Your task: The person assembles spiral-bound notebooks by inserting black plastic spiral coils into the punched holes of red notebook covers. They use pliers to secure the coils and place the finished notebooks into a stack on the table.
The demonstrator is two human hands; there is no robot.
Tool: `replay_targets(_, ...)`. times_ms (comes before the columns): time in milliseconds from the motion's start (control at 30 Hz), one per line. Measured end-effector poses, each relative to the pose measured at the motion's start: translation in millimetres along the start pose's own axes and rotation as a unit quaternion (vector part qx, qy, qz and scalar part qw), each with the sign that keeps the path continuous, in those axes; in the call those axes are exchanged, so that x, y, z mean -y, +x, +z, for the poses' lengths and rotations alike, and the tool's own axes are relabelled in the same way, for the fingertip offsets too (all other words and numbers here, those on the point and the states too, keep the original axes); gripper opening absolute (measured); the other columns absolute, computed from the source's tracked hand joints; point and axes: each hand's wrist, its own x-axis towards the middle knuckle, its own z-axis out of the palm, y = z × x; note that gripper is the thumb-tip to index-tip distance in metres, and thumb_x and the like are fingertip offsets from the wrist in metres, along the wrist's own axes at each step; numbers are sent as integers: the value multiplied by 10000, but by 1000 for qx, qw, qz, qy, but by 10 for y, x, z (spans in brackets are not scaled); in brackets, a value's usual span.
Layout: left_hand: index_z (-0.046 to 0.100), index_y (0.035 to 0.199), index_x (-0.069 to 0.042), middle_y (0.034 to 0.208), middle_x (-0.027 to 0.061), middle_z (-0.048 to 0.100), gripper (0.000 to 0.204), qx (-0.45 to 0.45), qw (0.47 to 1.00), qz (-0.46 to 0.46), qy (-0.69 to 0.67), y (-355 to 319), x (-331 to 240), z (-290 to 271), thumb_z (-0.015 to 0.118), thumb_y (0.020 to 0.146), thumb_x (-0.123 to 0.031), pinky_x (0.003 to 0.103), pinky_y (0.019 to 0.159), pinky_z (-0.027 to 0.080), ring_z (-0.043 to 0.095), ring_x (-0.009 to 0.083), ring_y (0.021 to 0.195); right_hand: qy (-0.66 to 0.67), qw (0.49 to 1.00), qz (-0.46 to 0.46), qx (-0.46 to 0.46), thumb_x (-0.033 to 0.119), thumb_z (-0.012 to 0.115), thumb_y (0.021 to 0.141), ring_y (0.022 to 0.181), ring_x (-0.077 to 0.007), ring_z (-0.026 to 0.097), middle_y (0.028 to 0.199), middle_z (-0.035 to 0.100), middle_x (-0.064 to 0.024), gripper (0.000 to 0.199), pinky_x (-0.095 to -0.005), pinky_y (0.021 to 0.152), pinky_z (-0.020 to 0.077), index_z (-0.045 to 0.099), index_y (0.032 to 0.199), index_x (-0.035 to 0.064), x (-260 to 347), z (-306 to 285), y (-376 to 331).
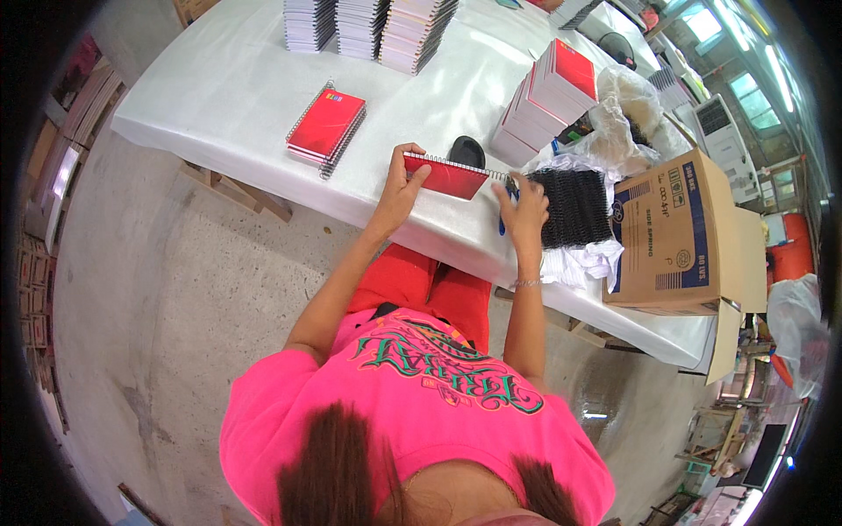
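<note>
My left hand (pixel 402 197) grips one end of a red-covered notebook (pixel 449 179), its thumb on the cover. A wire coil runs along the notebook's upper edge, and the notebook is held just above the table's near edge. At the right end of that coil, my right hand (pixel 528 210) is closed around a blue-handled hand tool, which looks like pliers (pixel 502 223). Fingers hide most of its jaws. Beside my right hand lies a pile of black spiral coils (pixel 574 209) on crumpled white wrapping (pixel 574 270). A black rounded object (pixel 467 152) sits just behind the notebook.
A small pile of red spiral notebooks (pixel 326 124) lies left on the white-covered table (pixel 210 105). Bound stacks (pixel 358 28) stand at the back. Unbound red-covered stacks (pixel 561 83) and a plastic bag (pixel 627 110) are farther right. An open cardboard box (pixel 671 232) occupies the right end.
</note>
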Motion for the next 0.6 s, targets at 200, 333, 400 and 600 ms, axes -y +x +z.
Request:
replay_targets(200,546,1164,-27,1096,57,556,233,-31,993,108,46,2,-130,111,569,990,-181,286,879,413,505,141,939,-37,996,-35,-68,295,625,904,1181,-392,456,1252,469,-243,606,-542,996,338,419,1448,126,-179,247,-309)
replay_targets(333,588,1065,1,973,59,592,221,-21,999,21,19,-10,-244,66,604,979,-202,273,807,447,533,127,854,109,981,17,-161,200,531,944,1174,-411,446,1257,439,-252,546,-508,1016,332,376,1444,47,-3,54,-417)
replay_targets(400,592,1041,7,897,52,600,225,-22,999,3,22,-10,-289,62,618,974,-207,273,754,460,538,121,804,176,962,18,-208,167,505,954,1169,-428,440,1271,420,-267,539,-488,1034,328,349,1442,4,92,-50,-484)
replay_targets(600,599,1023,13,793,67,612,220,-18,995,49,83,-6,-310,32,630,968,-197,286,677,460,544,122,737,322,940,-37,-107,121,528,966,1038,-221,500,1156,499,-143,430,-341,919,409,424,1368,10,641,-207,-716)
